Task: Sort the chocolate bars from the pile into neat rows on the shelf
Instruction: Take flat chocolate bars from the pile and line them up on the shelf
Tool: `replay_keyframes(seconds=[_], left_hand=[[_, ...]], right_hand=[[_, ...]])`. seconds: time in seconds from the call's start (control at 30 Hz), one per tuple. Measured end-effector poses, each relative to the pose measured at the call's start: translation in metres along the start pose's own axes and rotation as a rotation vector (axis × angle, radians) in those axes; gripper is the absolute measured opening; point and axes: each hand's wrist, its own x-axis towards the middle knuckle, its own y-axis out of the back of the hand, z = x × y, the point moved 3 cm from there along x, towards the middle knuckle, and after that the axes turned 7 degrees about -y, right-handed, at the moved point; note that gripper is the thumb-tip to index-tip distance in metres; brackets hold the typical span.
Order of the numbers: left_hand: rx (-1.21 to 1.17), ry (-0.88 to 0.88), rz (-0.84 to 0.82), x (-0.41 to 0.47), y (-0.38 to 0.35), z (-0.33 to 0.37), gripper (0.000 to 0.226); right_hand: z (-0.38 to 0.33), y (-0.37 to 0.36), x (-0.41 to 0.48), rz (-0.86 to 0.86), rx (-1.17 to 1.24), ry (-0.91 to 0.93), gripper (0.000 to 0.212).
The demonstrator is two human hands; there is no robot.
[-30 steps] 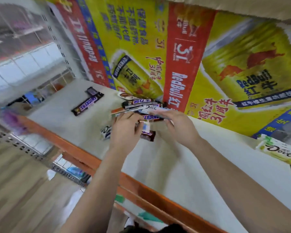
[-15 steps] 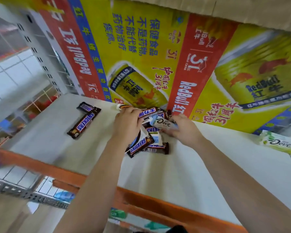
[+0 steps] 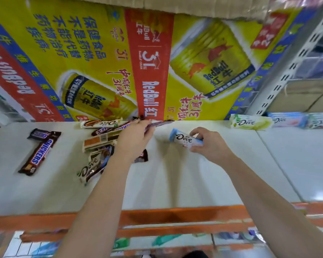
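We look down at a white shelf [image 3: 175, 183] with an orange front edge, a yellow and red drink poster [image 3: 149, 62] standing behind it. Our right hand [image 3: 211, 146] is closed around a pale blue Dove bar [image 3: 185, 139], lifted just above the shelf, right of centre. Our left hand [image 3: 132, 140] lies over the pile [image 3: 103, 144] at centre left, its fingers pinching one end of a dark bar [image 3: 157, 124] that points towards the far edge; the brand is too blurred to read. The pile still holds several bars lying at odd angles: a white Dove bar [image 3: 101, 123] at the far side, an orange and white bar [image 3: 99, 141] in the middle, a dark Dove bar [image 3: 91, 168] nearest us, and others partly hidden beneath the hand. To the far left, apart from the pile, two Snickers bars [image 3: 37, 153] lie touching at one end, not squared up. At the far right, against the back, a green Dove bar [image 3: 250, 122] heads a short row [image 3: 287, 121] with blurred bars beyond it. We judge the sorting is at an early stage: a row is begun on the right, the Snickers group is loose, and most of the pile remains.
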Motion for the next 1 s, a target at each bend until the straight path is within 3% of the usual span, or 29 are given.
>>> replay_keyframes(seconds=[0.23, 0.3, 0.47, 0.6, 0.8, 1.0], left_hand=[[-0.573, 0.133, -0.137, 0.004, -0.05, 0.109, 0.006], [-0.653, 0.157, -0.166, 0.005, -0.068, 0.146, 0.014], [-0.749, 0.179, -0.201, 0.006, -0.118, 0.243, 0.018], [-0.789, 0.186, -0.116, 0.013, -0.151, 0.314, 0.01], [-0.847, 0.195, -0.045, 0.032, -0.181, 0.375, 0.018], [-0.808, 0.191, 0.038, 0.069, -0.214, 0.416, 0.03]], right_hand=[[0.093, 0.07, -0.049, 0.124, -0.104, -0.073, 0.03], [0.126, 0.094, -0.065, 0.148, -0.117, -0.09, 0.029], [0.203, 0.157, -0.108, 0.244, -0.083, -0.109, 0.033], [0.258, 0.202, -0.134, 0.297, -0.071, -0.129, 0.034], [0.316, 0.245, -0.154, 0.365, 0.005, -0.182, 0.03], [0.375, 0.279, -0.142, 0.401, 0.015, -0.216, 0.01]])
